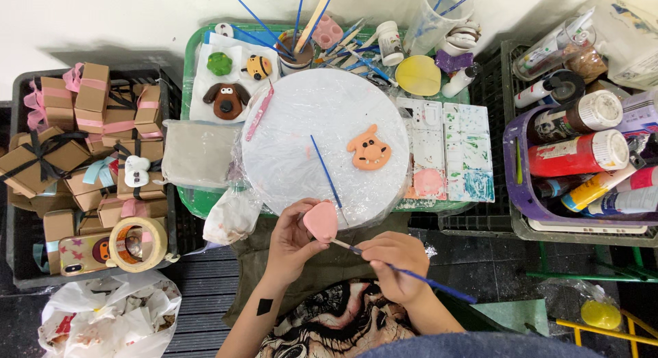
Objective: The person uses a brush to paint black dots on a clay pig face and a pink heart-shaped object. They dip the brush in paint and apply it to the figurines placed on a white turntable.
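Below the white disc (325, 145), left fingers (301, 224) gripping pink clay (321, 221), right fingers (380, 258) hiding brush (425, 281) midsection.

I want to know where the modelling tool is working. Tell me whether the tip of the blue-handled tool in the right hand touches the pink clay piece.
Touching. The head view shows the tool tip meeting the pink clay piece at its lower edge.
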